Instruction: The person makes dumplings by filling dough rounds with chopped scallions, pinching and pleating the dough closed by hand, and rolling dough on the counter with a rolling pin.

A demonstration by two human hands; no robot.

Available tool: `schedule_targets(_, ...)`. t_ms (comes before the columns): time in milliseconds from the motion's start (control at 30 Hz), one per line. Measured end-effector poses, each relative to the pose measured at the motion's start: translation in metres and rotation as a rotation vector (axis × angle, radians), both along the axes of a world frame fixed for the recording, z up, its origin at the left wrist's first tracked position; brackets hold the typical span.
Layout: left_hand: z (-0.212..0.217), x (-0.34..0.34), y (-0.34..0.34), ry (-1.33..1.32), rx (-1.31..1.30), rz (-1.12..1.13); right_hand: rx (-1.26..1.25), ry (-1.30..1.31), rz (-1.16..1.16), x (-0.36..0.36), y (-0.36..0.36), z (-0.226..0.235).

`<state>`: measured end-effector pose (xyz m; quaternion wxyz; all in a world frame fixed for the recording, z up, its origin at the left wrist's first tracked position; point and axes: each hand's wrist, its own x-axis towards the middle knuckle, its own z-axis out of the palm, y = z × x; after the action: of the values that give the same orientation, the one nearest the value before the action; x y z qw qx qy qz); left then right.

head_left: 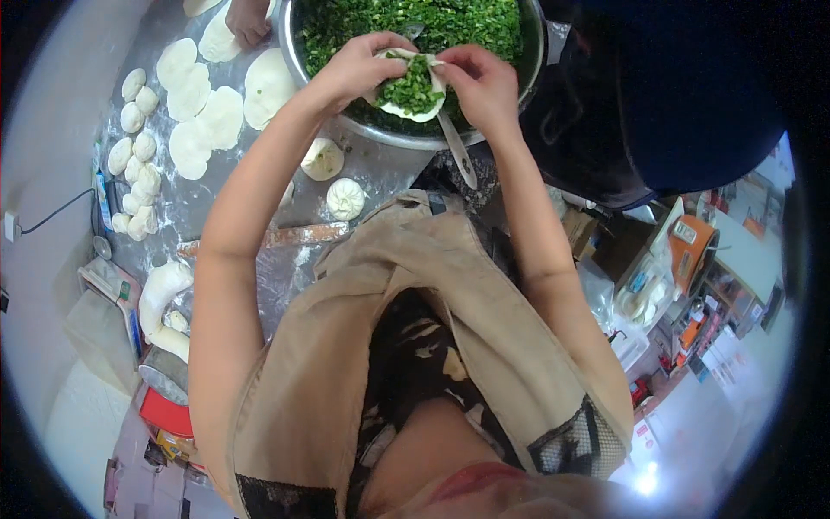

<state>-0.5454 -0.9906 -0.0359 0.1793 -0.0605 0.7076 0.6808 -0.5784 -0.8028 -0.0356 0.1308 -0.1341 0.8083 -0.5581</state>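
Note:
Over a big metal bowl (380, 137) of chopped green filling (467, 24), I hold a round dough wrapper (413, 114) with a heap of chopped greens (409, 85) on it. My left hand (367, 67) grips the wrapper's left edge, thumb over the filling side. The fingers of my right hand (486, 82) pinch its upper right edge. Below the wrapper, a metal spoon (458, 154) has its handle sticking out over the bowl's near rim. Two pleated buns, a larger one (322, 159) and a smaller one (346, 200), sit on the table just in front of the bowl.
Flat dough rounds (220, 118) overlap left of the bowl, where another person's hand (249, 22) touches one. Several dough balls (138, 173) lie further left. A floury wooden rolling pin (303, 233) and a dough rope (158, 298) are nearer me. Dark fabric (692, 95) is at right.

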Motion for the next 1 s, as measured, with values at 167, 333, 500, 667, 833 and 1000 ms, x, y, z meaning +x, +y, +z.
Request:
schedule_targets(167, 0.006, -0.014, -0.012, -0.028, -0.06, -0.166, -0.127, -0.111, -0.027, -0.003, 0.004, -0.007)
schedule_targets(333, 0.003, 0.015, 0.003, -0.132, 0.6, 0.367, -0.523, -0.302, -0.219, 0.003, 0.001, -0.02)
schedule_targets(500, -0.036, 0.023, 0.025, -0.113, 1.111, 0.498, -0.394, -0.329, -0.193, 0.009, -0.007, -0.029)
schedule_targets(667, -0.037, 0.03, 0.017, -0.102, 0.963, 0.502, -0.266, -0.379, -0.097, 0.015, -0.015, -0.012)
schedule_targets(833, -0.016, 0.036, 0.023, -0.062, 0.823, 0.599, -0.399, 0.051, -0.156, 0.022, -0.02, -0.023)
schedule_targets(1000, -0.021, 0.032, 0.028, 0.061, 0.585, 0.564, -0.472, -0.132, -0.126, 0.021, -0.024, -0.013)
